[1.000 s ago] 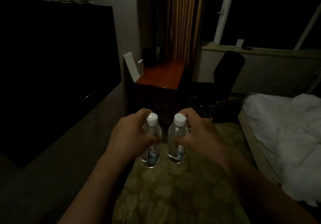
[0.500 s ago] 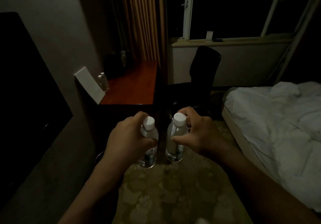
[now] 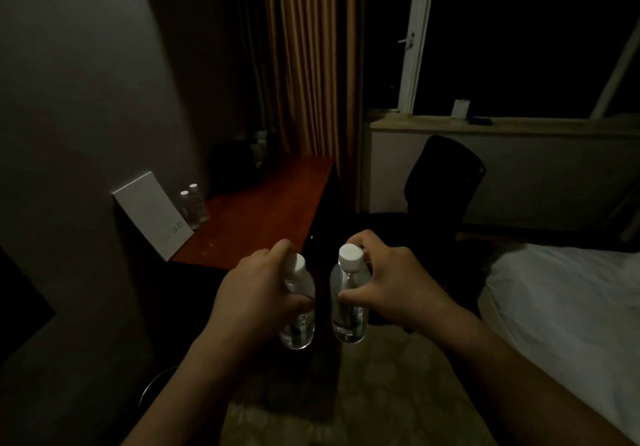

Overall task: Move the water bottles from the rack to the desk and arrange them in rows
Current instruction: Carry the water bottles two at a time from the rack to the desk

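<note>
My left hand [image 3: 254, 291] grips a clear water bottle [image 3: 298, 321] with a white cap, held upright near its top. My right hand [image 3: 398, 286] grips a second clear water bottle [image 3: 348, 302] the same way. Both bottles hang side by side in the air just short of the near end of the reddish wooden desk [image 3: 263, 217]. Two more water bottles [image 3: 193, 205] stand together on the desk's left side by the wall. The rack is out of view.
A white box [image 3: 152, 215] leans against the wall on the desk's near left corner. A black office chair [image 3: 443, 189] stands right of the desk. A bed with white sheets [image 3: 568, 310] fills the right. Dark items sit at the desk's far end. Patterned carpet lies below.
The view has closed in on the desk, which now looks larger and nearer. Both hands keep their hold on the bottles in the same side-by-side pose.
</note>
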Action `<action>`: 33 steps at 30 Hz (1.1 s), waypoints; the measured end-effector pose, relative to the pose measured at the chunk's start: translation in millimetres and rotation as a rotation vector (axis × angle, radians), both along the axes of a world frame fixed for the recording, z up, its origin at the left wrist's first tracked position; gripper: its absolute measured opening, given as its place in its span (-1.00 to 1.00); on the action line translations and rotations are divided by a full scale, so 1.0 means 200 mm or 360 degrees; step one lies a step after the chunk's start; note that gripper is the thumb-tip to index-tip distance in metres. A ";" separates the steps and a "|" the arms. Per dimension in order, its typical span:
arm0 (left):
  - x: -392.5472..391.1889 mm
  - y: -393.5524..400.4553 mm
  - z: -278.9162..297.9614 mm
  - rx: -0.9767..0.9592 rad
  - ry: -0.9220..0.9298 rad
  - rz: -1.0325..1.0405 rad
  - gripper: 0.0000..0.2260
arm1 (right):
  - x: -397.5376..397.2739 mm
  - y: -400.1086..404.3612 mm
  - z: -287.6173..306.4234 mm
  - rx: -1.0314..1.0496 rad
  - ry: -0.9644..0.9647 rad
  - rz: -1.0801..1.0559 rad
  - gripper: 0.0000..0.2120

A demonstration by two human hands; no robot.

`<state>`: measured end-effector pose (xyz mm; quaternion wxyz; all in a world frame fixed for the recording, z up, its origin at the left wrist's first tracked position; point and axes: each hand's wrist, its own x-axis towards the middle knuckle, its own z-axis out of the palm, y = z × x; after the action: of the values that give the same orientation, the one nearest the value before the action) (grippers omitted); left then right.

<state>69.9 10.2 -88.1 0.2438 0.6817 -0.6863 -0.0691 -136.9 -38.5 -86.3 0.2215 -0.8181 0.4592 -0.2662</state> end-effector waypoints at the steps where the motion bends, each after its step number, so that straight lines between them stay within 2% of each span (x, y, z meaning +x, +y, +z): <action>1: -0.02 -0.09 0.00 -0.0003 0.0014 0.0018 -0.47 | -0.01 -0.11 0.00 0.0005 0.0008 0.0020 -0.43; 7: -0.04 -0.64 -0.02 0.0027 0.0001 0.0151 -0.45 | 0.01 -0.72 -0.04 0.0099 0.0011 0.0134 -0.44; 14: 0.11 -1.32 -0.11 0.0037 -0.0020 0.0299 -0.44 | 0.21 -1.48 -0.11 0.0123 0.0046 0.0284 -0.42; 23: 0.48 -2.21 -0.08 0.0021 -0.0059 0.0504 -0.45 | 0.61 -2.45 -0.08 0.0154 0.0048 0.0448 -0.41; 33: 0.94 -2.91 -0.18 0.0095 -0.0054 0.0863 -0.49 | 1.17 -3.33 -0.18 0.0290 0.0089 0.0738 -0.42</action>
<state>257.1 -571.5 -124.3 0.2216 0.8486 -0.4804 -0.0101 97.8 -703.7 -122.1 0.3367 -0.8853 0.2871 -0.1429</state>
